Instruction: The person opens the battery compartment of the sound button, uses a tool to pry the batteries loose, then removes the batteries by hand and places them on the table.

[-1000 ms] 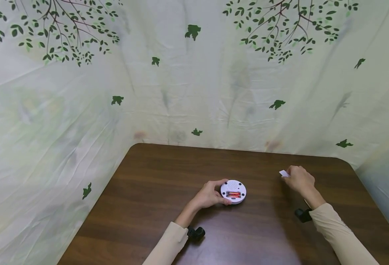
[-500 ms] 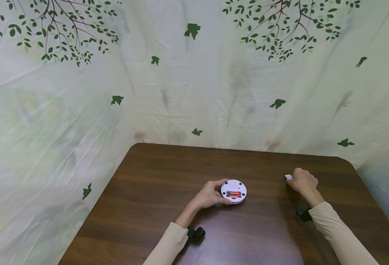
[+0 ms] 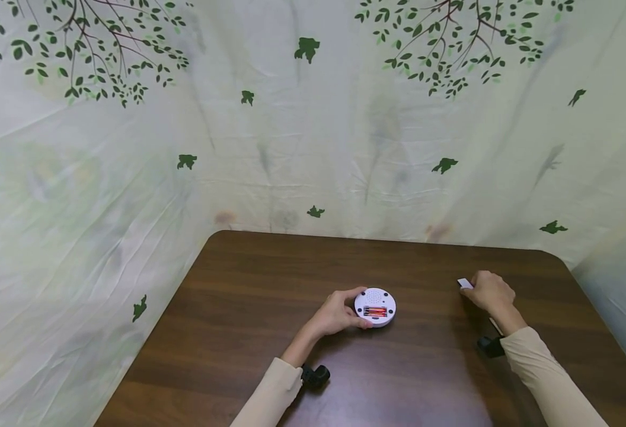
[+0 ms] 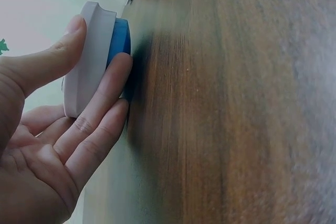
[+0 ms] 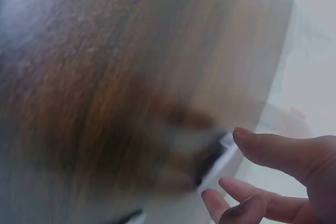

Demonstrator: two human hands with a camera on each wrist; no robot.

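My left hand grips a round white device by its rim, thumb on one side and fingers on the other. Its back faces up, with speaker holes, dark screw holes and an uncovered compartment where red batteries lie. In the left wrist view its blue underside faces the table. Farther right, my right hand has thumb and fingers at the edges of a small white battery cover, low at the tabletop. The right wrist view shows the cover's dark side between thumb tip and fingertips, blurred.
Both hands work over a brown wooden table with rounded far corners. A pale curtain printed with leaves hangs behind it and at the sides. Black wrist cameras sit on both wrists.
My right hand has moved slightly right and down with the battery cover, and more of the cover now shows past the fingers. My left hand and the device have stayed in place.
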